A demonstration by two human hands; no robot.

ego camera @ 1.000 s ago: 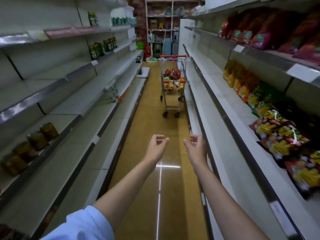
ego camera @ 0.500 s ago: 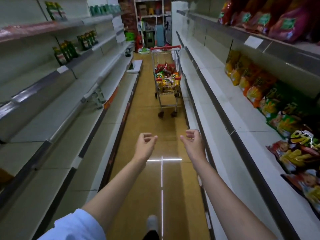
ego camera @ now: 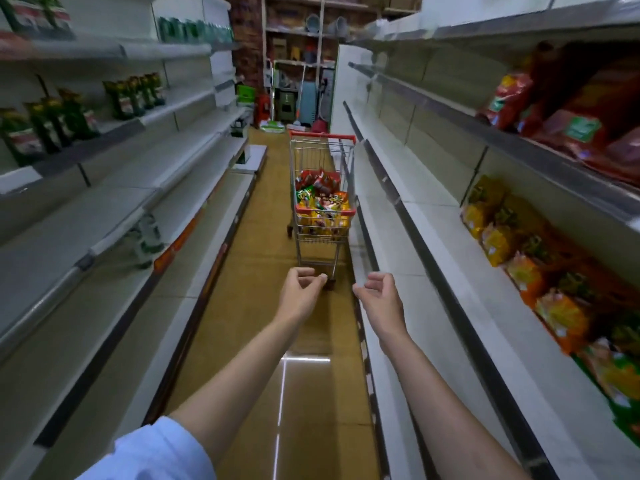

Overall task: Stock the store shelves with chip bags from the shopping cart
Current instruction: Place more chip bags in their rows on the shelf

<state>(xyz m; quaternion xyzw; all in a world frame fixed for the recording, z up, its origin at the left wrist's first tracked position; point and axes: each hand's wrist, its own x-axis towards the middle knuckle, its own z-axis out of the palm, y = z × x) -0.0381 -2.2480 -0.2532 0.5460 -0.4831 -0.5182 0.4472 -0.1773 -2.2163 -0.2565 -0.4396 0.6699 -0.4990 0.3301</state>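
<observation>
aisle floor point(ego camera: 242, 306) open between shelf edges. shopping cart point(ego camera: 323, 202) ahead, hugging right shelf point(ego camera: 433, 271), loaded with chip bags point(ego camera: 322, 199). left hand point(ego camera: 299, 294) and right hand point(ego camera: 379, 299) outstretched, short of cart, fingers loosely curled, holding nothing.

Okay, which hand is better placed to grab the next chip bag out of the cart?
Right, marginally. The shopping cart stands against the right-hand shelving, more in line with the right hand than the left hand. Both hold nothing, fingers loosely curled, and both are short of the cart.
</observation>
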